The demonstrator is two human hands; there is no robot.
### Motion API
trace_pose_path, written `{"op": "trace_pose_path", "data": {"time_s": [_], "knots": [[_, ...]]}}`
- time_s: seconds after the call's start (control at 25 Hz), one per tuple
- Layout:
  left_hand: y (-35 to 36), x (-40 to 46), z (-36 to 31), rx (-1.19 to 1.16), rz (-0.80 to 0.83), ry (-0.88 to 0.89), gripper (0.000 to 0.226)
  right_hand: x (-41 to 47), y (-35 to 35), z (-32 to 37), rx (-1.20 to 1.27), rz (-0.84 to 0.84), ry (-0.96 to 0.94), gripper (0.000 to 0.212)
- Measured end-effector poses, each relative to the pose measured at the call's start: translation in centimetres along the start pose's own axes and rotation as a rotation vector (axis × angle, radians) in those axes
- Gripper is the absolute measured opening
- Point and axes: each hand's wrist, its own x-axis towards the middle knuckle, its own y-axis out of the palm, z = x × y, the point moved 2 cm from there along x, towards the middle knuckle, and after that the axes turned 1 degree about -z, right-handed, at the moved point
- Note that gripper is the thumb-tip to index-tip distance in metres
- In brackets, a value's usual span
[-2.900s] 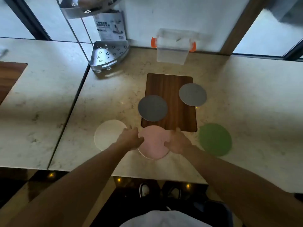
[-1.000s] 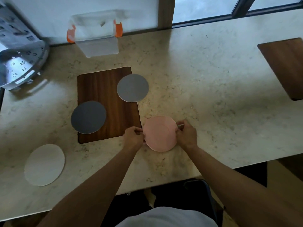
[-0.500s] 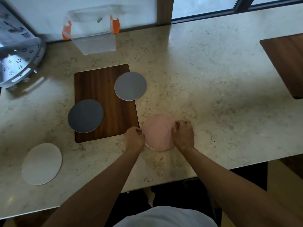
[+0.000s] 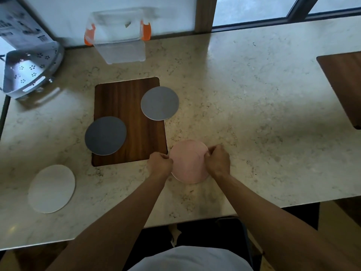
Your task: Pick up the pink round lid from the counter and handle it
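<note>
A pink round disc (image 4: 188, 162) lies on the marble counter (image 4: 244, 118), just right of a dark wooden board (image 4: 128, 106). My left hand (image 4: 160, 163) pinches the disc's left edge with curled fingers. My right hand (image 4: 217, 160) grips its right edge, fingers curled over the rim. A light grey disc (image 4: 159, 103) overlaps the board's right edge. A darker grey disc (image 4: 105, 135) overlaps the board's left edge. A white disc (image 4: 51, 188) lies on the counter at the near left.
A clear plastic box with orange clips (image 4: 119, 36) stands at the back by the wall. A perforated metal corner rack (image 4: 29, 69) sits at the far left. A second wooden board (image 4: 343, 83) lies at the right edge. The counter's front edge runs close below my hands.
The pink disc moved from left of the green disc to where the green one lay; the green disc is out of sight. Over the last second both hands closed tighter on its edges.
</note>
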Motion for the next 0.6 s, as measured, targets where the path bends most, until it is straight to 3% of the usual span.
{"op": "trace_pose_path", "data": {"time_s": [0.24,0.48,0.6], "knots": [[-4.1,1.6,1.2,-0.128,0.060,-0.050,0.023,-0.6,1.9,3.4,0.068,0.066,-0.084,0.024],[-12.4,5.7,3.0,-0.207,-0.006,-0.101,0.014,-1.3,6.5,11.7,-0.002,0.148,-0.204,0.020],[-16.7,8.1,4.7,-0.300,-0.012,-0.091,0.020,-1.8,9.9,16.3,-0.009,0.192,-0.250,0.022]]}}
